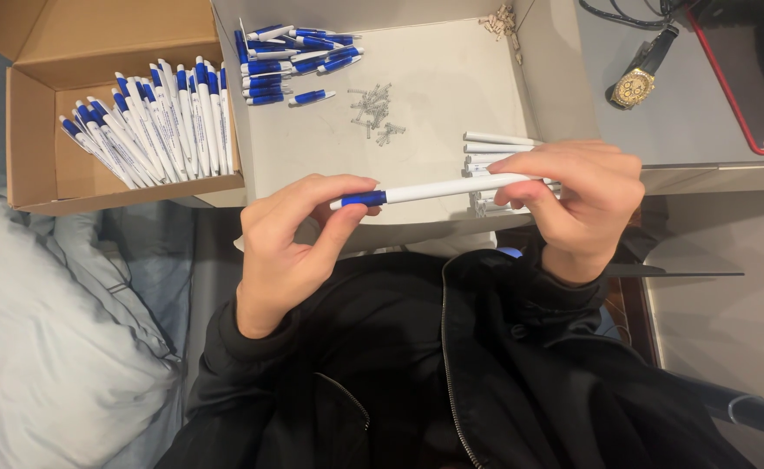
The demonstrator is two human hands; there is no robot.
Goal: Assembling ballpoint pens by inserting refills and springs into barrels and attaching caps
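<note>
Hands (299,239) x2, pen (434,190) x1

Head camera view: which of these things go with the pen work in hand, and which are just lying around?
In use:
left hand and right hand holding one white and blue pen
white barrels
small springs
blue grip pieces
cardboard box of finished pens

Lying about:
gold wristwatch
grey pillow
dark cables
</note>
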